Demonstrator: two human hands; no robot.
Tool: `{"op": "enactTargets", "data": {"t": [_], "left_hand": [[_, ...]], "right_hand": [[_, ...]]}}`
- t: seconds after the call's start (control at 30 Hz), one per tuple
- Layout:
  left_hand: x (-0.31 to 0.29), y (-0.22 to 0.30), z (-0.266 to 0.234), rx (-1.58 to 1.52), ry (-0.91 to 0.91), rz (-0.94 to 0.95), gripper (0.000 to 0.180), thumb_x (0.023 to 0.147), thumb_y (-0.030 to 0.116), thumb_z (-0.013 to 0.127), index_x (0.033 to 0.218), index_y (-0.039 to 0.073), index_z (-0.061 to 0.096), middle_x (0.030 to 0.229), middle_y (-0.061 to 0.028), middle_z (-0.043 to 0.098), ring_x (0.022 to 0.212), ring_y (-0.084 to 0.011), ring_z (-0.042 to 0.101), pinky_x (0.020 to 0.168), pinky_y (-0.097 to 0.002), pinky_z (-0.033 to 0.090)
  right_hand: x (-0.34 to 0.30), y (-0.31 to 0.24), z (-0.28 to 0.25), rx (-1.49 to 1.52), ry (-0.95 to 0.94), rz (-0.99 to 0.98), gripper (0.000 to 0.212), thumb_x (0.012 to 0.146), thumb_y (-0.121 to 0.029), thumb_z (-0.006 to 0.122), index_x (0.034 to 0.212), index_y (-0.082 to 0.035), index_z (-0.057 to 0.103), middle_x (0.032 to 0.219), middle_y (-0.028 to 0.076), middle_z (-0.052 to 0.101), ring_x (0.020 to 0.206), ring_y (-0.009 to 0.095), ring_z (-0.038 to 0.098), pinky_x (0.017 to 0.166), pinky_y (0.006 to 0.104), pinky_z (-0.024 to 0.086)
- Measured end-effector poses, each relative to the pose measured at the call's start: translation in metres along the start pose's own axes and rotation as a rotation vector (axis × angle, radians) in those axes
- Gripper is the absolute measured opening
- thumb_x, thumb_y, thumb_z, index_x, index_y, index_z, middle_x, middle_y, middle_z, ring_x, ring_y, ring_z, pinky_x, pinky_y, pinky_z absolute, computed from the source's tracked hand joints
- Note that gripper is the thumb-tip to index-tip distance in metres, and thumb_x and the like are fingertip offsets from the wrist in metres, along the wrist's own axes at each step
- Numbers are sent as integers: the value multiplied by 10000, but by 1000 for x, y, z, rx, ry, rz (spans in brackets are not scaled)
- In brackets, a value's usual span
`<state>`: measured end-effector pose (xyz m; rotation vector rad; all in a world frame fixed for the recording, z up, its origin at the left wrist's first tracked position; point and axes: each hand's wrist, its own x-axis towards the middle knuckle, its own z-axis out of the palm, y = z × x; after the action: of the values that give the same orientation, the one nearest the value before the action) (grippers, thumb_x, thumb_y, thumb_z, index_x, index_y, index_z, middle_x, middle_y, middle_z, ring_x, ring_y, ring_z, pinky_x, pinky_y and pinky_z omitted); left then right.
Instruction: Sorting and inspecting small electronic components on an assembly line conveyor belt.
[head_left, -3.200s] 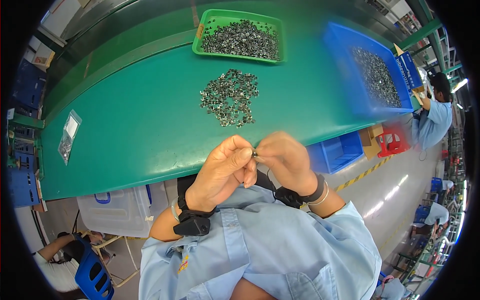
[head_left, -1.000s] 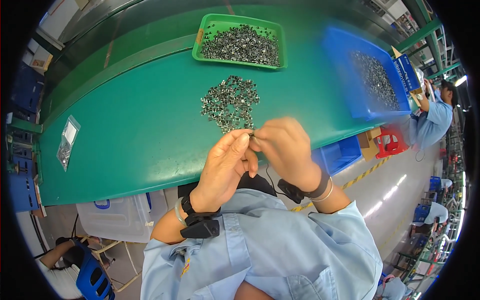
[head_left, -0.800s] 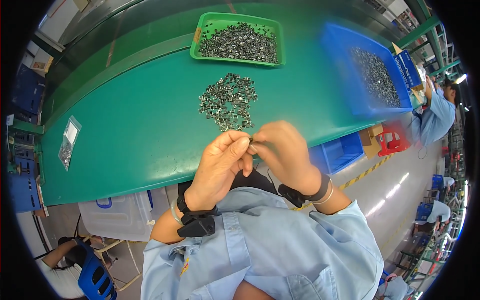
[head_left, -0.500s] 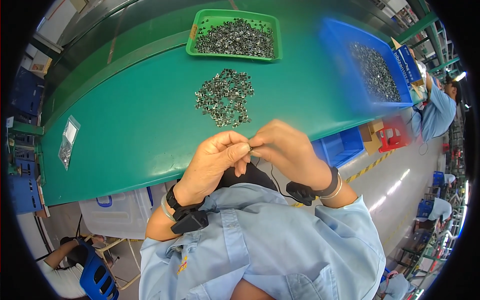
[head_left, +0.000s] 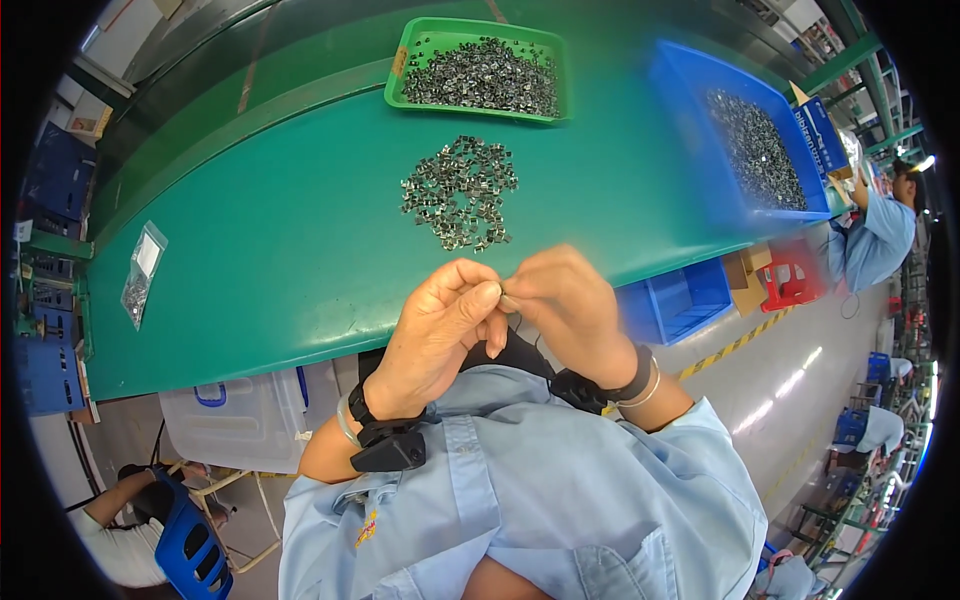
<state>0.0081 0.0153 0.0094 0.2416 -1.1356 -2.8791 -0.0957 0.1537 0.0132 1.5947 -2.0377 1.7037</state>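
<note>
My left hand [head_left: 445, 320] and my right hand [head_left: 565, 308] meet fingertip to fingertip just off the near edge of the green table. Both are closed in a pinch. Between thumb and forefinger the left one grips a small dark metal part [head_left: 503, 289], mostly covered by fingers. The right fingertips press at the same spot, slightly smeared by motion; whether they grip the part too is hard to make out. Beyond the hands lies a loose pile of small shiny metal pieces [head_left: 462, 192]. Farther back, a green tray [head_left: 393, 88] holds many similar pieces.
A blue bin [head_left: 690, 130] of small metal parts stands at the right. A clear plastic bag [head_left: 143, 275] lies at the left. Below the table are a lidded clear box [head_left: 230, 425], an empty-looking blue crate [head_left: 680, 302] and a red stool [head_left: 790, 280]. A co-worker [head_left: 880, 235] is at far right.
The view has shifted a little, so the table things sit slightly farther right. My hands stay together in a pinch; the right wrist has drawn slightly inward.
</note>
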Motion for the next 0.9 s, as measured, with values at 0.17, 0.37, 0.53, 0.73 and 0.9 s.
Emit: {"op": "enactTargets", "data": {"t": [0.17,0.37,0.53,0.73,0.9], "left_hand": [[3,-4,-3,-48,-23,5,150,928,188,566,954,48,520,889,-90,639,648,-137,570,575,-267,462],[6,-9,-3,-77,-57,44,147,924,187,573,940,52,515,853,-83,630,629,-133,564,571,-268,461],[5,-4,1,190,57,34,139,934,172,547,906,43,504,793,-61,577,592,-137,540,516,-276,442],[2,-2,9,127,67,45,143,936,187,546,923,51,507,784,-56,584,587,-138,538,523,-275,439],[2,-9,3,-175,-54,-57,156,936,207,548,945,58,503,788,-53,587,577,-142,535,516,-284,426]], "right_hand": [[1,-1,3,-6,38,5,171,744,26,691,890,-39,629,832,77,606,744,200,607,603,290,499],[-4,-3,4,28,50,46,186,747,22,691,904,-44,618,844,78,617,765,208,609,626,294,498],[-2,2,-8,-154,-34,-27,219,745,24,694,924,-63,602,861,76,625,784,219,603,668,305,486],[-2,1,-8,-148,-21,-76,222,739,25,695,920,-66,603,861,74,628,785,219,604,675,312,480],[-8,1,-4,58,35,9,186,732,17,696,882,-49,606,821,72,624,738,214,604,623,304,474]]}}
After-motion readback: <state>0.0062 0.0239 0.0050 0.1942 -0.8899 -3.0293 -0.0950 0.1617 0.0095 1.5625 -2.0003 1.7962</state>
